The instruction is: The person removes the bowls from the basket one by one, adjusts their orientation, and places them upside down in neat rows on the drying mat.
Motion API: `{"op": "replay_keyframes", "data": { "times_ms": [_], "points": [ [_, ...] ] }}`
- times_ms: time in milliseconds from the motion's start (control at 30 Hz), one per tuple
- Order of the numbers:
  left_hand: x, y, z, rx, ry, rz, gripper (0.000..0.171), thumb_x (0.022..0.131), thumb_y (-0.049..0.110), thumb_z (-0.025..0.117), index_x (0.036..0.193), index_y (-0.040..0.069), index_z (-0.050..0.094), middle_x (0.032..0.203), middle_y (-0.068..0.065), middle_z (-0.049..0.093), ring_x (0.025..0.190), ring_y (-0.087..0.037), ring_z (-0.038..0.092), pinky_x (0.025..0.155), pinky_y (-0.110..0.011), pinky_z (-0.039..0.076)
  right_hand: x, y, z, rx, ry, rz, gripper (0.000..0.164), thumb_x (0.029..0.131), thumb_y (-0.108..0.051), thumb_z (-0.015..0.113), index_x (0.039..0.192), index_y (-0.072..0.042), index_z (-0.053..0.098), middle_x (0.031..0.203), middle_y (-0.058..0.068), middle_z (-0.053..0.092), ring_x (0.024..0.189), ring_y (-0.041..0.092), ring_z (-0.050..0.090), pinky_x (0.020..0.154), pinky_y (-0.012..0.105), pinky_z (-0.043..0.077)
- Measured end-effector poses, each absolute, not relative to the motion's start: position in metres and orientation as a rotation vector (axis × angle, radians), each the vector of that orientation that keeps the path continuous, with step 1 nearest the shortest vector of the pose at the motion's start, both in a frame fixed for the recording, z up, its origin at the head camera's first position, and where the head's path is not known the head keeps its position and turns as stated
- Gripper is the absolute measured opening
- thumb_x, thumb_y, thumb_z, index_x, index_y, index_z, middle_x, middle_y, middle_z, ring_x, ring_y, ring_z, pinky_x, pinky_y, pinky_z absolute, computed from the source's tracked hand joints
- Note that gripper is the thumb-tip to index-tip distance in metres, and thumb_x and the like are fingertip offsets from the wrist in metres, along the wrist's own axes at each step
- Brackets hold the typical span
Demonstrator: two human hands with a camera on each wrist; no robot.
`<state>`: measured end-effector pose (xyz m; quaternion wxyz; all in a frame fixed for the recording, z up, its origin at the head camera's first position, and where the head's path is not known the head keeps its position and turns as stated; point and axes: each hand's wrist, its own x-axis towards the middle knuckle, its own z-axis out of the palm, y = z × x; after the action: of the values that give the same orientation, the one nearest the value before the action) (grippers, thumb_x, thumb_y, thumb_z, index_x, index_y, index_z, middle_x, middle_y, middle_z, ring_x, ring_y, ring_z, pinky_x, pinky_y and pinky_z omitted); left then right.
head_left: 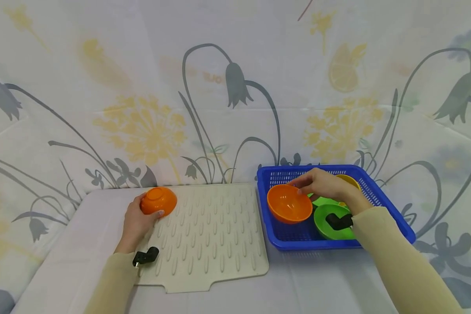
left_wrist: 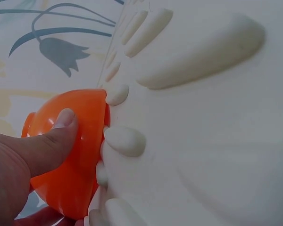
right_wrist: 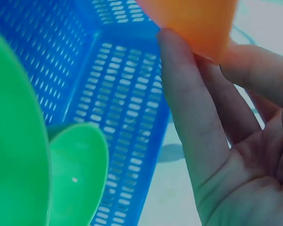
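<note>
An orange bowl (head_left: pixel 158 200) lies upside down at the back left corner of the cream ribbed drying mat (head_left: pixel 212 235). My left hand (head_left: pixel 135 224) grips it from the left, thumb across its side, as the left wrist view shows, with the bowl's rim (left_wrist: pixel 105 101) down against the ribs. Over the left part of the blue basket (head_left: pixel 274 242), my right hand (head_left: pixel 323 185) pinches the rim of a second orange bowl (head_left: pixel 288 205), tilted with its inside facing me. In the right wrist view only a corner of that bowl (right_wrist: pixel 198 23) shows between fingers and thumb.
Green bowls (head_left: pixel 331 222) sit in the basket below my right wrist, with a yellow piece (head_left: pixel 350 181) behind them, partly hidden by the hand. The basket stands just right of the mat. Behind everything hangs a flowered cloth (head_left: pixel 235 131).
</note>
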<state>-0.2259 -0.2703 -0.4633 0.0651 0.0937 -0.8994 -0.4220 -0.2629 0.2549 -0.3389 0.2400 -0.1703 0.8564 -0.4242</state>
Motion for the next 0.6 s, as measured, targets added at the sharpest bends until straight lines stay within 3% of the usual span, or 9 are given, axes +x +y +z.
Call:
{"op": "replay_keyframes", "data": {
  "times_ms": [600],
  "points": [
    [-0.227,-0.274,-0.464,0.284,-2.730,-1.279,0.085,0.089,0.020,0.075,0.153,-0.004,0.025,0.146,-0.033,0.036,0.133,-0.048,0.036,0.112,-0.061,0.029,-0.242,0.233,-0.327,-0.312,2.524,-1.268,0.033,0.099,-0.012,0.063,0.130,-0.003,0.066,0.122,0.018,0.066,0.093,0.026,0.070,0.078,0.039,0.060]
  ]
}}
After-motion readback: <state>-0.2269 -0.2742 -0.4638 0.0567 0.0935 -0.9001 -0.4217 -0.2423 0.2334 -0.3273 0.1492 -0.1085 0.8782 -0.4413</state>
